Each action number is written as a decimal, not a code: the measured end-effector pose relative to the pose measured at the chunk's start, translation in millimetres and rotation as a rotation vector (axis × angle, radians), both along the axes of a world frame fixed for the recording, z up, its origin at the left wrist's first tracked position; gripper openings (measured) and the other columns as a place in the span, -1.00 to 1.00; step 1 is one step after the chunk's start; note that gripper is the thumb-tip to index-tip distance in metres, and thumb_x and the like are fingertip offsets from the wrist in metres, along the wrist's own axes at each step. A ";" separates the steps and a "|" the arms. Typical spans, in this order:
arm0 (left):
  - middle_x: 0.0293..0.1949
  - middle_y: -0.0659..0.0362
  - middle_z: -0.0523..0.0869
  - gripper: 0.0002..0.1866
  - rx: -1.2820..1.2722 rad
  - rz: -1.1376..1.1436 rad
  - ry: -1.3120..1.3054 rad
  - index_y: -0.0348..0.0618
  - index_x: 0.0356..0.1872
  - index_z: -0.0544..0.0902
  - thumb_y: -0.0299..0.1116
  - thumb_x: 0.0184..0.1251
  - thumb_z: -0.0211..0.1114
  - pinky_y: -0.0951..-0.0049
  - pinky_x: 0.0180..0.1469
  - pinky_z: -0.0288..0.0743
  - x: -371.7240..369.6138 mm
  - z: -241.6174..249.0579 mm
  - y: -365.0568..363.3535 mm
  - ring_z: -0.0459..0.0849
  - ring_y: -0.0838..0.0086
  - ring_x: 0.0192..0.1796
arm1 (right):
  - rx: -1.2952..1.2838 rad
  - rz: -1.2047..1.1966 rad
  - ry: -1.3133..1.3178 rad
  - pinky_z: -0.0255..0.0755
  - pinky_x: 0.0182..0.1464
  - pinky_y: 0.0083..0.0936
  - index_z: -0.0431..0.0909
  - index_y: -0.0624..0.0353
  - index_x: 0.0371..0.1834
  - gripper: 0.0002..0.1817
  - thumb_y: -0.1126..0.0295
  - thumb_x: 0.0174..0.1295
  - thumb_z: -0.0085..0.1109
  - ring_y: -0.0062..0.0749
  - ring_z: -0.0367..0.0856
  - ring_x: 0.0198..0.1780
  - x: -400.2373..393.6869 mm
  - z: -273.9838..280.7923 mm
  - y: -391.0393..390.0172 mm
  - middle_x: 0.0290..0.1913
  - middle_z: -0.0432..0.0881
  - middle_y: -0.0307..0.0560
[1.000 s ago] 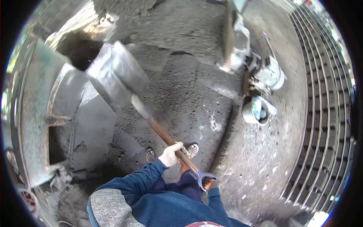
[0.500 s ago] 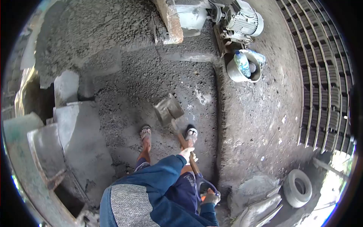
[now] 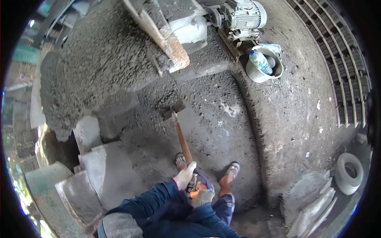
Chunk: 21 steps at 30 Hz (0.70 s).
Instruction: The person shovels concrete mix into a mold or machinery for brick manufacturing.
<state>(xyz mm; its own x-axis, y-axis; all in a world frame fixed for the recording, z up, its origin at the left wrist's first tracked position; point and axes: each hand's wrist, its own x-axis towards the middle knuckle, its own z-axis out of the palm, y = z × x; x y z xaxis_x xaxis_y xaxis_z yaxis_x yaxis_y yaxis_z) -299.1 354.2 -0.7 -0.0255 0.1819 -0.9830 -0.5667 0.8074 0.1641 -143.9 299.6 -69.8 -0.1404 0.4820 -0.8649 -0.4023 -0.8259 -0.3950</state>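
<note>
A shovel with a wooden shaft [image 3: 181,137] points away from my body. Its metal blade [image 3: 174,110] lies at the edge of loose grey, lumpy material [image 3: 158,92] on the floor. My left hand [image 3: 185,177], in a pale glove, is wrapped round the lower shaft, near the handle. Close beside it on the right, my gloved right hand [image 3: 203,196] grips the purple and orange handle [image 3: 206,180] at the shovel's end.
A big heap of grey mix [image 3: 95,51] fills the upper left. Metal sheets [image 3: 113,170] lie on the left. A motor [image 3: 248,16] and a bucket with bottles [image 3: 258,73] stand upper right. Right of a raised ledge [image 3: 285,139] is a tyre [image 3: 349,173].
The shovel blade has moved forward from near my feet to the loose material. Both hands have drawn closer together, and the view has turned and shifted.
</note>
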 end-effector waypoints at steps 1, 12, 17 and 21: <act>-0.57 0.21 0.55 -0.36 0.076 -0.040 0.077 -0.09 -0.39 0.56 0.36 0.40 0.01 0.45 -0.53 0.38 -32.8 -17.2 20.0 0.53 0.49 -0.61 | 0.086 -0.065 0.051 0.61 -0.36 -0.24 0.59 0.29 -0.13 -0.81 0.42 0.27 0.21 -0.20 0.66 -0.44 -40.0 -8.0 20.1 -0.37 0.67 -0.02; -0.30 0.04 0.72 -0.25 0.048 0.026 0.519 -0.33 -0.24 0.71 0.36 0.28 0.20 0.28 -0.13 0.54 -13.7 -204.4 21.4 0.69 0.36 -0.18 | 0.142 0.253 -0.017 0.49 -0.37 -0.43 0.56 0.10 -0.25 -0.80 0.47 0.10 0.39 -0.44 0.55 -0.44 -27.1 -175.8 76.6 -0.45 0.54 -0.26; -0.19 0.07 0.71 -0.59 0.211 0.199 0.095 -0.20 -0.04 0.61 -0.06 0.35 0.36 0.26 -0.09 0.64 -6.9 -221.9 -5.7 0.68 0.35 -0.22 | 0.027 0.112 0.106 0.57 -0.17 -0.39 0.55 0.16 -0.09 -0.68 0.40 0.10 0.41 -0.41 0.62 -0.28 42.3 -115.8 42.5 -0.28 0.62 -0.21; -0.38 0.09 0.66 -0.74 0.124 0.493 -0.063 -0.17 -0.22 0.59 -0.18 0.36 0.35 0.19 -0.21 0.68 22.1 -236.8 10.8 0.66 0.33 -0.38 | 0.056 0.070 0.054 0.62 -0.14 -0.29 0.49 0.21 -0.03 -0.68 0.42 0.17 0.31 -0.32 0.65 -0.25 124.3 -59.9 10.3 -0.31 0.57 -0.15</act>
<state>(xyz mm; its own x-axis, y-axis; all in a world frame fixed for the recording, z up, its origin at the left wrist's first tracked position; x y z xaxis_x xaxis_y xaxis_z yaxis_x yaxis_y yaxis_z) -277.0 365.0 -237.5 -0.0794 0.2788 -0.9571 -0.8870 0.4183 0.1954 -19.5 309.9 -129.7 -0.2206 0.5168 -0.8272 -0.3664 -0.8299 -0.4208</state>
